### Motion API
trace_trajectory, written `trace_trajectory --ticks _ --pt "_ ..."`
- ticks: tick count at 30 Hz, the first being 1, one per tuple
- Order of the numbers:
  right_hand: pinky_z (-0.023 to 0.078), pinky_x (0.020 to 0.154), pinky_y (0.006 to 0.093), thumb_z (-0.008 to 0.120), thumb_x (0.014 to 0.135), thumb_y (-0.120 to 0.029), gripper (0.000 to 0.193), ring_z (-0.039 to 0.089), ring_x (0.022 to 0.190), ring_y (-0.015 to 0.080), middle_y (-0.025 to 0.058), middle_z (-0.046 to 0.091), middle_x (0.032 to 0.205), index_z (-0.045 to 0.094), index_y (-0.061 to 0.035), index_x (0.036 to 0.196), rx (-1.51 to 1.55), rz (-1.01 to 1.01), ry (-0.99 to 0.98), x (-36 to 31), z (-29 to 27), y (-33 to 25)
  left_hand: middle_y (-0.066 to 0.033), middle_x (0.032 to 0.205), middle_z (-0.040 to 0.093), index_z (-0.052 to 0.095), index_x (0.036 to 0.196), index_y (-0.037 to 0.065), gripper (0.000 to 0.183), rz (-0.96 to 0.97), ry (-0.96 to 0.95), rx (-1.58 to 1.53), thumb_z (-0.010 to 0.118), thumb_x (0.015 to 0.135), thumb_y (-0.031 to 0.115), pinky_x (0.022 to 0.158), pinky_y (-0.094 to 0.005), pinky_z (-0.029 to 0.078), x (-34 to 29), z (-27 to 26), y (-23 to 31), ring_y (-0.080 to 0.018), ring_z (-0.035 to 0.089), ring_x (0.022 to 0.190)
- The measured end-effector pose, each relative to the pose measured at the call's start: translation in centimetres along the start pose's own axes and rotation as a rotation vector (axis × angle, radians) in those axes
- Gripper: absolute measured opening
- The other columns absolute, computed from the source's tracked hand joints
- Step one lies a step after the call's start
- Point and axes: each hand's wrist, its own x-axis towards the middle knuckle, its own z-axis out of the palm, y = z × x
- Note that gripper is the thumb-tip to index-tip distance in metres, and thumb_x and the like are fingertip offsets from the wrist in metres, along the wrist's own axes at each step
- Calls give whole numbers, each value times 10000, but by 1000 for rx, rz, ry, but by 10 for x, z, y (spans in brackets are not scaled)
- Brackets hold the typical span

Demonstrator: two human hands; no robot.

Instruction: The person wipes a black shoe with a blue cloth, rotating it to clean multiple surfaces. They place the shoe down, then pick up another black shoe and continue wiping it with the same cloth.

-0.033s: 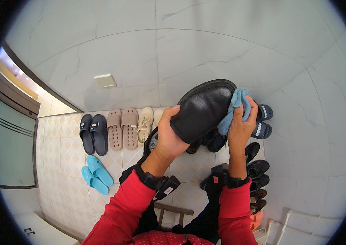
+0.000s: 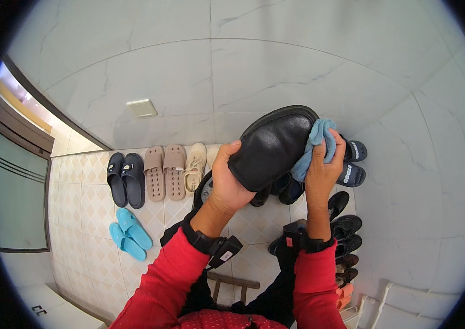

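Observation:
My left hand (image 2: 227,178) grips a black leather shoe (image 2: 273,145) from its near left side, thumb on the upper. The shoe is raised in front of me with its smooth toe part facing me and the dark sole rim along its far edge. A folded blue cloth (image 2: 314,148) is pinched in my right hand (image 2: 325,164) and lies against the shoe's right edge. My left fingers are mostly hidden beneath the shoe. Both wrists wear black bands with small boxes.
Along the wall stand dark slippers (image 2: 132,178), beige slippers (image 2: 175,172) and cream lace-up shoes (image 2: 195,167). Turquoise slippers (image 2: 131,233) lie nearer. Several dark shoes (image 2: 346,226) line the right wall, with navy slippers (image 2: 352,174) behind. A wooden stool (image 2: 235,281) is below me.

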Motion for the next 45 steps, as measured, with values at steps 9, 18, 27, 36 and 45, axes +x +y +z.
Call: trace_trajectory --ticks 9,18,27,36,45 --pt "440 896 351 661 887 -69 222 572 994 251 122 558 1057 578 -26 1088 -94 -89 -91 -29 19 4 -164 1220 654 614 1223 12 544 30 -48 -167 488 906 436 1017 -429 460 4 -8 9 -312 632 1107" --pt "442 875 302 604 905 -37 206 563 949 195 106 557 1045 519 -7 1091 -37 -141 -204 -67 30 -16 -176 1228 646 599 1238 3 547 60 -58 -216 483 913 427 1015 -432 460 4 -8 16 -319 633 1097" --pt "462 813 274 618 928 -55 163 560 879 140 67 577 987 553 -15 1072 -116 -128 -16 -27 16 -4 -192 1243 637 594 1241 -24 557 -6 -41 -146 487 911 413 1026 -426 461 3 -5 6 -327 628 1115" --pt "478 839 325 630 925 -116 173 602 913 204 98 615 990 592 -10 1056 -79 -79 157 -1 -1 -7 -193 1249 634 578 1257 -32 552 -33 -57 40 494 883 366 1021 -429 468 -1 -2 -2 -326 627 1122" --pt "485 820 303 632 911 -102 176 616 883 190 100 640 950 638 2 1054 -63 -5 209 18 -24 -3 -185 1258 621 525 1307 -48 545 -106 -130 254 525 868 276 1000 -391 472 -3 -5 -18 -292 621 1129"
